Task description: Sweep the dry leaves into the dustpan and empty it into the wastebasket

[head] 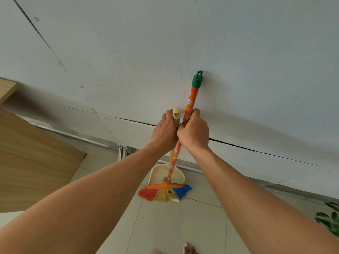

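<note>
Close against wall [238,43], left hand [164,131] grips dustpan [159,173], right hand [194,132] broom [190,99]

Soft, even daylight — faint shadows on the wall [238,43]; wide-angle bending at edges, slight blur low down.

Part of the cream plastic dustpan handle [176,113] is covered by the gripping left hand [165,132], and part of the orange flower-printed broom handle [190,99] by the right hand [193,133]. The front lip of the cream dustpan [158,174] is hidden behind red, yellow and blue broom bristles [165,194]; its small brown label [165,179] cannot be read. A green leafy plant [330,219] is cut off at the right edge, blurred bare toes [189,249] at the bottom.
</note>
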Demonstrator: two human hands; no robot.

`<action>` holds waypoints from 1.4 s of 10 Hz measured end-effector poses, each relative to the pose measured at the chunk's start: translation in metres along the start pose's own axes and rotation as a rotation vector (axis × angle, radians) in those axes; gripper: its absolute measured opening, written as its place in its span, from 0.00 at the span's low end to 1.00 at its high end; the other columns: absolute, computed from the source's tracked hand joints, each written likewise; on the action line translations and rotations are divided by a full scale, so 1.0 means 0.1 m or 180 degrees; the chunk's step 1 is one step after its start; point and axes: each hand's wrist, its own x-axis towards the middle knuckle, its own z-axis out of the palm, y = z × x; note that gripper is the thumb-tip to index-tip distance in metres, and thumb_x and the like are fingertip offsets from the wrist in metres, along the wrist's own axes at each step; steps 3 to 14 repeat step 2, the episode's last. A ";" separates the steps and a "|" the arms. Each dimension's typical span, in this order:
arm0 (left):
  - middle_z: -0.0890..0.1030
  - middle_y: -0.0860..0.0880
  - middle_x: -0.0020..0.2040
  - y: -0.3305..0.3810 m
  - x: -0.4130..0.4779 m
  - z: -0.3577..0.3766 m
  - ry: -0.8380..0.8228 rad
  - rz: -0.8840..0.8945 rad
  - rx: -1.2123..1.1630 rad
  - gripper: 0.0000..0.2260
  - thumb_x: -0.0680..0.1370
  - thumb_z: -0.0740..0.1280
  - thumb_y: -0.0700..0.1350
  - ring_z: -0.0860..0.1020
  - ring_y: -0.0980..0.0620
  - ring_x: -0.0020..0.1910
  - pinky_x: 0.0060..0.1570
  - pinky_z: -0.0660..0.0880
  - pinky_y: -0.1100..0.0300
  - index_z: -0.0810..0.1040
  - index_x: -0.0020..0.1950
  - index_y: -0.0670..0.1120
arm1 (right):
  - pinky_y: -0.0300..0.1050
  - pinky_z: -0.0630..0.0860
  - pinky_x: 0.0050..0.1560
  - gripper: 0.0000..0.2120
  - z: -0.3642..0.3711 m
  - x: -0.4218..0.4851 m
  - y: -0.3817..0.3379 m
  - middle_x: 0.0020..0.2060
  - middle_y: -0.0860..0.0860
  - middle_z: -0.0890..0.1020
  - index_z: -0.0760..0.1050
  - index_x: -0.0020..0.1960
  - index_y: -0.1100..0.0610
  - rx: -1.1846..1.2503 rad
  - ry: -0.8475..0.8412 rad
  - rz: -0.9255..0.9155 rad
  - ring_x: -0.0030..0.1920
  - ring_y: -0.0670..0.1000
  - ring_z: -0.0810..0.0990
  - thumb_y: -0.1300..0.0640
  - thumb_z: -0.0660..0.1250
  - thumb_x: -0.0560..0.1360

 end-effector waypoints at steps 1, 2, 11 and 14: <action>0.68 0.43 0.67 -0.05 -0.05 0.03 -0.0116 -0.0062 0.0054 0.27 0.79 0.68 0.43 0.75 0.47 0.53 0.49 0.76 0.56 0.59 0.74 0.42 | 0.47 0.79 0.46 0.16 -0.02 -0.02 -0.01 0.50 0.52 0.82 0.69 0.59 0.55 -0.0004 0.0020 0.0015 0.48 0.55 0.83 0.54 0.70 0.75; 0.63 0.42 0.73 -0.06 -0.13 0.00 -0.0222 -0.0305 -0.0099 0.31 0.79 0.67 0.42 0.76 0.43 0.61 0.54 0.75 0.54 0.54 0.77 0.43 | 0.47 0.80 0.46 0.16 -0.06 -0.07 -0.03 0.51 0.52 0.82 0.68 0.59 0.55 0.0001 0.0004 0.0019 0.48 0.54 0.83 0.53 0.70 0.75; 0.63 0.42 0.73 -0.06 -0.13 0.00 -0.0222 -0.0305 -0.0099 0.31 0.79 0.67 0.42 0.76 0.43 0.61 0.54 0.75 0.54 0.54 0.77 0.43 | 0.47 0.80 0.46 0.16 -0.06 -0.07 -0.03 0.51 0.52 0.82 0.68 0.59 0.55 0.0001 0.0004 0.0019 0.48 0.54 0.83 0.53 0.70 0.75; 0.63 0.42 0.73 -0.06 -0.13 0.00 -0.0222 -0.0305 -0.0099 0.31 0.79 0.67 0.42 0.76 0.43 0.61 0.54 0.75 0.54 0.54 0.77 0.43 | 0.47 0.80 0.46 0.16 -0.06 -0.07 -0.03 0.51 0.52 0.82 0.68 0.59 0.55 0.0001 0.0004 0.0019 0.48 0.54 0.83 0.53 0.70 0.75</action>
